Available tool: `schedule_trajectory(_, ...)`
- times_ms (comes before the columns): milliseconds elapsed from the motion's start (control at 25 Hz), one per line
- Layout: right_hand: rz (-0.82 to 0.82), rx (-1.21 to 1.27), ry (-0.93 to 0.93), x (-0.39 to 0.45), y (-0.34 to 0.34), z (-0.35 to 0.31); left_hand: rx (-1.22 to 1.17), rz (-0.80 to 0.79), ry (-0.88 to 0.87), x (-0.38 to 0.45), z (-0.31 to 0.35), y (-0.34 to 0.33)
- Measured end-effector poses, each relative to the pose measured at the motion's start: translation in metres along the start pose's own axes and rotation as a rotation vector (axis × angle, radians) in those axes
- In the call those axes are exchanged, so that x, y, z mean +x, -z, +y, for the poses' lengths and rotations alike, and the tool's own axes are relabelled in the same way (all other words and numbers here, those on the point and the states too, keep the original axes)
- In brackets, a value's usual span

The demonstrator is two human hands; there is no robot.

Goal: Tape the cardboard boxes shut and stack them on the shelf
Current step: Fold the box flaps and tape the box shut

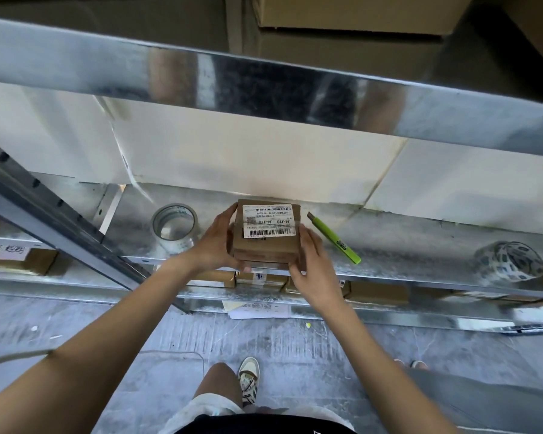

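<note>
Head view: the left hand [215, 242] curls round the left side of a small box [265, 234], fingers up its far corner and thumb under the near edge, while the right hand [309, 267] clasps the right side, fingers wrapped along the wall. The box is brown cardboard, squarish, with a white barcode label on its top; it sits at the front lip of the metal shelf [405, 245], and whether its base rests on the steel or is held just above it cannot be told. To its left, near but apart, a roll of clear tape [173, 226] lies flat, its round core open upward. To the right, just beside the right-hand fingers, a slim green cutter [334, 238] lies slanted with its dark tip toward the back. Bare galvanised steel, dull and mottled, runs on from there to a round patterned roll [508, 261] well apart at the far right. Pale cartons [264, 158] wall the back of the shelf, and a shiny beam [264, 83] overhangs it. Below the lip, more brown boxes [376, 291] line the lower level. Grey concrete floor [76, 321] lies open behind the arms.
</note>
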State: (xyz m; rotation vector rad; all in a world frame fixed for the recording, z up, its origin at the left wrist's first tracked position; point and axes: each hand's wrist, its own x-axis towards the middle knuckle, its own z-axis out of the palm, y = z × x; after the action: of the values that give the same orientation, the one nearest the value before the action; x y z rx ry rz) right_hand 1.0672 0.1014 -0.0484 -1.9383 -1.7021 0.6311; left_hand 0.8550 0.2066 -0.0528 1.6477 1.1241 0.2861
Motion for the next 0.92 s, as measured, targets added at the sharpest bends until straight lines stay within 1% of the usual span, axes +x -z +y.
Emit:
schedule_trajectory(80, 0.123, -0.179, 0.114, 0.001, 0.002, -0.016, -0.012, -0.008, -0.053, 0.002, 0.001, -0.003)
schedule_trajectory(120, 0.164, -0.222, 0.181, 0.004, 0.001, -0.026, 0.019, -0.003, -0.057, 0.004, 0.002, -0.004)
schedule_trajectory(160, 0.170, -0.249, 0.240, 0.009, -0.003, -0.036, 0.064, 0.015, -0.052, 0.005, 0.004, -0.004)
schedule_trajectory(240, 0.088, -0.280, 0.297, 0.020, -0.013, -0.058, 0.265, 0.017, -0.059, 0.007, 0.008, -0.005)
schedule_trajectory(280, 0.021, -0.288, 0.291, 0.024, -0.018, -0.067, 0.392, 0.019, -0.101, 0.008, 0.007, -0.006)
schedule_trajectory(320, -0.042, -0.291, 0.271, 0.028, -0.022, -0.073, 0.470, 0.029, -0.151, 0.009, 0.007, -0.007)
schedule_trajectory(400, -0.108, -0.306, 0.252, 0.032, -0.029, -0.072, 0.459, 0.058, -0.185, 0.011, 0.008, -0.007)
schedule_trajectory(480, -0.100, -0.309, 0.272, 0.032, -0.033, -0.067, 0.416, 0.083, -0.162, 0.013, 0.009, -0.005)
schedule_trajectory(600, -0.104, -0.328, 0.274, 0.029, -0.035, -0.062, 0.433, 0.071, -0.116, 0.017, 0.011, -0.005)
schedule_trajectory(720, -0.096, -0.361, 0.283, 0.027, -0.035, -0.064, 0.403, 0.117, -0.087, 0.015, 0.013, -0.007)
schedule_trajectory(800, -0.073, -0.394, 0.288, 0.025, -0.030, -0.058, 0.385, 0.100, -0.069, 0.014, 0.013, -0.006)
schedule_trajectory(920, -0.061, -0.452, 0.243, 0.014, -0.006, -0.029, 0.383, 0.063, -0.061, 0.013, 0.012, -0.004)
